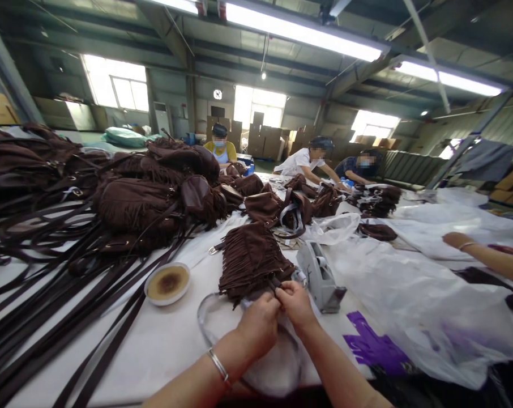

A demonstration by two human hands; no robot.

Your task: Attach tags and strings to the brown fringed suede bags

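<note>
A dark brown fringed handbag (252, 255) lies on the white table just beyond my hands, its fringe hanging toward the left and front. My left hand (259, 326) and my right hand (296, 306) are close together at the bag's near edge, fingers pinched on its dark strap (274, 283). A strap loop wrapped in clear plastic (205, 323) curves under and around my hands. To the right of the bag stands a grey tape dispenser (320, 277). A shallow white bowl (167, 283) holding something tan with a dark centre sits at the left.
Brown bags (137, 209) and long dark straps (90, 317) are heaped on the left. Clear plastic bags (409, 300) and purple tape (375, 343) lie at the right. Another person's arm (490, 258) reaches in from the right edge. Several people work across the table.
</note>
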